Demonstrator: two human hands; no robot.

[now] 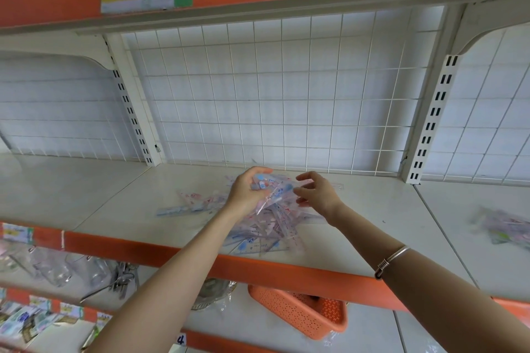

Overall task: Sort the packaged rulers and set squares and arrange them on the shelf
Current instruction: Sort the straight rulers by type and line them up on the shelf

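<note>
A loose pile of packaged rulers and set squares [266, 233] in clear wrappers lies on the white shelf [120, 203], spreading toward its orange front edge. My left hand [246, 190] is above the pile's far side, closed around a bunch of packets [276, 190] lifted off the heap. My right hand [317, 192] is just to the right, fingers pinching the same bunch at its right end. A single packaged ruler [177, 210] lies apart to the left of the pile.
A second heap of packets [504, 226] lies on the shelf section at the right. White wire grid backs the shelf. Below are an orange perforated basket [301, 314], clear bags and metal tools [120, 281], and small packets at bottom left.
</note>
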